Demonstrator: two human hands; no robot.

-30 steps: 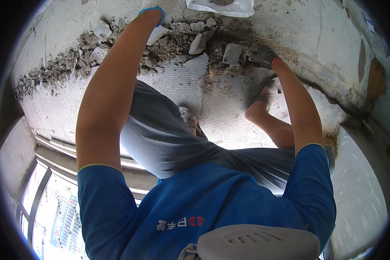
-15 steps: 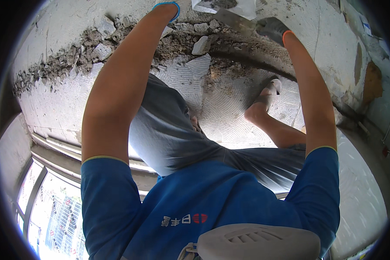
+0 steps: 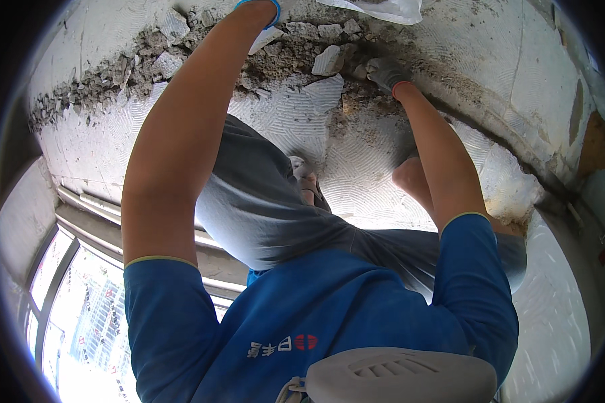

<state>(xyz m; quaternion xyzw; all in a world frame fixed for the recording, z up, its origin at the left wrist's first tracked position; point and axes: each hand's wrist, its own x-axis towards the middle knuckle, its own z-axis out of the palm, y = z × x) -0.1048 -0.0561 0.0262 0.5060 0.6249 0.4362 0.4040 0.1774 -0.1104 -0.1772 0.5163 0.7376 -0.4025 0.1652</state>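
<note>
My right hand (image 3: 385,72), in a dark grey glove with an orange-red cuff, reaches down into the rubble-filled groove (image 3: 275,64). Its fingers curl at the groove's edge; what they hold, if anything, I cannot make out. Just left of it lies a pale angular chunk of rubble (image 3: 327,60). Of my left arm only the forearm and a blue glove cuff (image 3: 275,15) show; the hand itself is beyond the top edge. Between the two arms, at the top, the edge of a white sack (image 3: 393,9) is in view.
Broken mortar pieces (image 3: 175,27) line the groove to the left. A broken slab with combed ridges (image 3: 296,111) lies nearer me. My bent legs (image 3: 269,195) are below. At lower left is a bright window (image 3: 91,316), and pipes (image 3: 94,205) run along the wall.
My right hand has come down and left into the groove; the flat grey blade seen at it before no longer shows. My right foot is now hidden behind the arm. The left arm barely moved.
</note>
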